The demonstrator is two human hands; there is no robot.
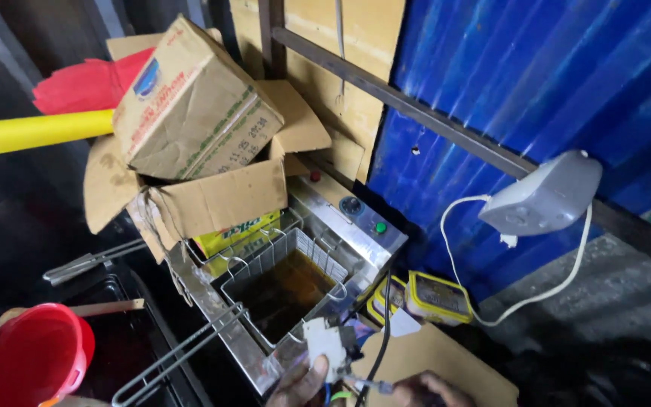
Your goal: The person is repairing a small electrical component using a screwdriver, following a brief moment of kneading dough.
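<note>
Left hand grip pinches white plug block at 6 o'clock of fryer; right hand grip state unclear, nr black cable. Keep cable clear of oil.

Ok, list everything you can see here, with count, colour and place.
Cardboard boxes: two, brown, stacked above the fryer.
Fryer: one, steel, centre, dark oil inside.
Wire basket: one, sitting in the oil.
Funnel: one, red, bottom left.
Tube: one, yellow, upper left.
Power strip: one, white, on the blue wall.
Tubs: two, yellow, right of fryer.
Left hand: holding a white plug.
Right hand: bottom edge, near a cable.
</note>
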